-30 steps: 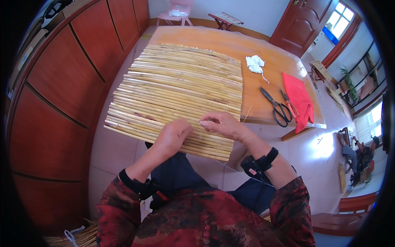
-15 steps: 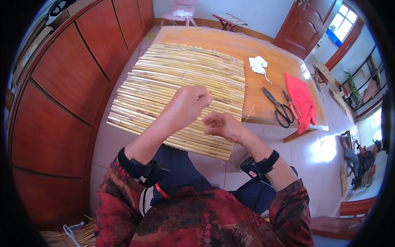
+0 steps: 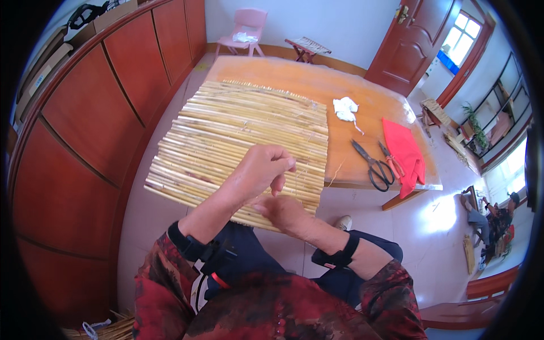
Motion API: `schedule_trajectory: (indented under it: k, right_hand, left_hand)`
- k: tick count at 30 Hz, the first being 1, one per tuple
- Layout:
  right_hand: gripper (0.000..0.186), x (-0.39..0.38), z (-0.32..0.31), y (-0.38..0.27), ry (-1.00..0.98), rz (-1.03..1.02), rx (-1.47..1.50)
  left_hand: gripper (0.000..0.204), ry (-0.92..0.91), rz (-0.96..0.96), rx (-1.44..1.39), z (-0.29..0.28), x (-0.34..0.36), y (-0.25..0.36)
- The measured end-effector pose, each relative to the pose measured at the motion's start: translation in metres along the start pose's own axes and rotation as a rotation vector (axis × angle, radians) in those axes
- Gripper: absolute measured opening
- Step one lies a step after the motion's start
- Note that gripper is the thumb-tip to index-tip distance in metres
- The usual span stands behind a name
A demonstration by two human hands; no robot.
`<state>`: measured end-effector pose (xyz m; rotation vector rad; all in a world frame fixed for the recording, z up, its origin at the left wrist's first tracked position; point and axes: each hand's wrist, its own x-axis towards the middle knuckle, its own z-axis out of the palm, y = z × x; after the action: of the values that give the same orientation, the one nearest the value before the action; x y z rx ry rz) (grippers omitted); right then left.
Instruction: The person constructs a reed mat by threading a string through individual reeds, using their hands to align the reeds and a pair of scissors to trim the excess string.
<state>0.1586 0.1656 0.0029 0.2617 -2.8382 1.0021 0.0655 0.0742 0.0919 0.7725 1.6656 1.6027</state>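
1. the mat of yellow sticks (image 3: 243, 122) lay on the table (image 3: 306, 79), near edge poking past it.
2. the left hand (image 3: 259, 170) was over the mat, fingers half bent; i could not tell if they held anything.
3. the right hand (image 3: 286, 214) was close by, fingers curled in; i could not tell there either.
4. black scissors (image 3: 371, 164) lay right of the mat.
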Motion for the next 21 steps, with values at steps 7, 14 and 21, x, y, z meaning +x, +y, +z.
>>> schedule_trajectory:
  k: [7,14,21]
  right_hand:
    - [0.032,0.016,-0.029,-0.001,-0.096,0.294,1.073]
    - [0.033,0.050,-0.117,-0.034,0.301,-0.156,1.434]
    - [0.028,0.060,-0.141,-0.019,0.522,-0.103,1.480]
  left_hand:
    - [0.029,0.256,0.127,-0.284,-0.002,-0.024,-0.062]
    - [0.023,0.216,0.398,0.268,-0.012,-0.044,-0.111]
    - [0.016,0.189,0.288,0.383,-0.012,-0.044,-0.092]
